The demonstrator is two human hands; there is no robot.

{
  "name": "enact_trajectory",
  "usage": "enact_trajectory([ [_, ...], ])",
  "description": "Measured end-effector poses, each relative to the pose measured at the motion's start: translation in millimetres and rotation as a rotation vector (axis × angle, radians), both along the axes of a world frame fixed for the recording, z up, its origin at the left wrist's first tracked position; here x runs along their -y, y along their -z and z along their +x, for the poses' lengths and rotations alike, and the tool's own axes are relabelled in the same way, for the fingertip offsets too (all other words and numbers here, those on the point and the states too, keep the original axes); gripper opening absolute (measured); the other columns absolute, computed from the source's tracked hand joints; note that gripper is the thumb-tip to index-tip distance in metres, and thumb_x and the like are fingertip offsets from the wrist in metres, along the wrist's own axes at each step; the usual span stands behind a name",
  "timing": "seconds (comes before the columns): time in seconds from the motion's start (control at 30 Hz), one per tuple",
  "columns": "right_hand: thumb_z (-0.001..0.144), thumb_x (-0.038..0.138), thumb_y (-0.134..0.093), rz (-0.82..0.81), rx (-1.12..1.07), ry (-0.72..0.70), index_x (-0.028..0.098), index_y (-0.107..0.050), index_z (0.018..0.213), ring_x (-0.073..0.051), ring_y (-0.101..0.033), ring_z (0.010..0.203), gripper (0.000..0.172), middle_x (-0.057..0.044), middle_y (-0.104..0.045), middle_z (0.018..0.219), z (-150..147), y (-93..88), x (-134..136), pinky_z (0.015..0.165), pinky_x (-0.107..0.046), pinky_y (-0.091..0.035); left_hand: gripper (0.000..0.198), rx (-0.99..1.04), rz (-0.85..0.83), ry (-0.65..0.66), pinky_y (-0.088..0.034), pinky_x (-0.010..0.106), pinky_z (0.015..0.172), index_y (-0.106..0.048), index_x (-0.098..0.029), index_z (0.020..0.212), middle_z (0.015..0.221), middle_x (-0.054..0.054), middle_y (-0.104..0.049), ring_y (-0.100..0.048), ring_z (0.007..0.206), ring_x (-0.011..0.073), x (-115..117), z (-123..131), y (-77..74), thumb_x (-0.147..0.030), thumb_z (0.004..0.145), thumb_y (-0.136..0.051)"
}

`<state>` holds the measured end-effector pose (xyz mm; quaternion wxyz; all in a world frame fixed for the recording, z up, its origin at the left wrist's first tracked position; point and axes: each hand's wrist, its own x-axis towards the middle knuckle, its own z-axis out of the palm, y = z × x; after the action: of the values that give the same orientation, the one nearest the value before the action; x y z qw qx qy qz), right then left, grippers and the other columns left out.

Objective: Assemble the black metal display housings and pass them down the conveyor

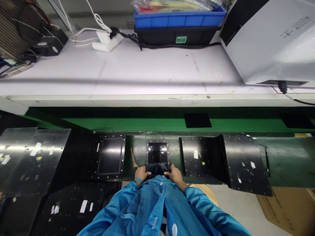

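A glossy black rectangular panel (157, 151), its border dotted with pale round marks, lies on the green bench top (139, 144) right in front of my body. My left hand (141, 173) grips its near left corner, thumb laid across the edge and pointing inward. At the near right corner my right hand (175, 173) grips the same panel, its thumb also turned inward. The fingers beneath are mostly hidden. Left of it is a larger black framed panel (110, 155); to the right lies a black plate (195, 155) with a white label.
More black plates (246, 160) lean at the right, and several dark sheets (34, 157) stand at the left. Behind, a white shelf (147, 72) carries a power strip (108, 42), a blue bin (179, 19) and a large white machine (273, 42). A cardboard box (287, 209) sits below right.
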<state>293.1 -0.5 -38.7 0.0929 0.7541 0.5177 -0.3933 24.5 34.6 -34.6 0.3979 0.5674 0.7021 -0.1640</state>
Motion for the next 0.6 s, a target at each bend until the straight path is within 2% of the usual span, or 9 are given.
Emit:
enact_trajectory([
  [0.1,0.087,0.048,-0.084,0.017,-0.007,0.018,0.023,-0.059,0.11,-0.032,-0.078,0.105,0.043,-0.012,-0.08,0.108,-0.8,-5.0,-2.8,0.076,-0.032,-0.047,0.028,0.016,0.023,0.003,-0.044,0.028,0.077,-0.067,-0.022,0.092,0.105,0.008,-0.081,-0.075,0.103,0.0231,3.5,-1.3,-6.4,-0.048,0.091,-0.077],
  [0.2,0.073,0.041,-0.093,0.022,0.046,-0.02,0.021,-0.063,0.111,-0.036,-0.077,0.11,0.053,-0.017,-0.08,0.115,-0.8,-9.0,-9.8,0.082,-0.034,-0.052,0.025,0.049,0.046,0.028,-0.046,0.029,0.079,-0.069,-0.021,0.093,0.106,0.009,-0.082,-0.076,0.104,0.0248,9.9,-0.4,-13.7,-0.044,0.09,-0.078],
  [0.3,0.064,0.033,-0.097,0.064,0.076,-0.033,0.019,-0.068,0.109,-0.04,-0.076,0.114,0.055,-0.019,-0.08,0.116,1.8,-6.4,-31.0,0.09,-0.039,-0.055,0.029,0.03,0.027,0.059,-0.05,0.034,0.089,-0.071,-0.019,0.106,0.117,0.015,-0.081,-0.075,0.117,0.0306,6.5,4.3,-9.7,-0.042,0.089,-0.079],
  [0.4,0.079,0.036,-0.087,0.234,0.075,0.036,0.019,-0.068,0.117,-0.039,-0.077,0.112,0.045,-0.019,-0.08,0.114,8.1,-3.6,-73.2,0.091,-0.041,-0.056,0.033,0.039,0.173,0.019,-0.051,0.035,0.096,-0.067,-0.019,0.124,0.125,0.015,-0.078,-0.073,0.122,0.0297,-23.4,16.0,-1.0,-0.039,0.099,-0.066],
  [0.47,0.089,0.035,-0.076,0.352,0.059,0.092,0.021,-0.066,0.119,-0.036,-0.078,0.111,0.035,-0.017,-0.08,0.114,13.4,-5.4,-105.1,0.091,-0.039,-0.056,0.028,0.087,0.286,-0.005,-0.051,0.032,0.095,-0.066,-0.019,0.124,0.125,0.013,-0.077,-0.074,0.119,0.0259,-55.3,27.5,-1.7,-0.035,0.102,-0.06],
  [0.53,0.091,0.033,-0.071,0.428,0.026,0.137,0.022,-0.065,0.117,-0.034,-0.078,0.111,0.029,-0.015,-0.08,0.114,18.7,-6.5,-131.9,0.091,-0.038,-0.055,0.023,0.116,0.358,-0.028,-0.05,0.03,0.095,-0.066,-0.019,0.12,0.125,0.012,-0.076,-0.073,0.117,0.0238,-89.4,39.4,-7.0,-0.033,0.102,-0.06],
  [0.6,0.086,0.03,-0.073,0.488,-0.027,0.148,0.025,-0.065,0.116,-0.032,-0.078,0.111,0.032,-0.013,-0.079,0.113,24.4,-2.4,-150.8,0.092,-0.037,-0.055,0.025,0.132,0.388,-0.063,-0.05,0.03,0.096,-0.065,-0.018,0.122,0.127,0.013,-0.075,-0.073,0.118,0.0237,-120.6,48.9,-11.8,-0.03,0.101,-0.061],
])
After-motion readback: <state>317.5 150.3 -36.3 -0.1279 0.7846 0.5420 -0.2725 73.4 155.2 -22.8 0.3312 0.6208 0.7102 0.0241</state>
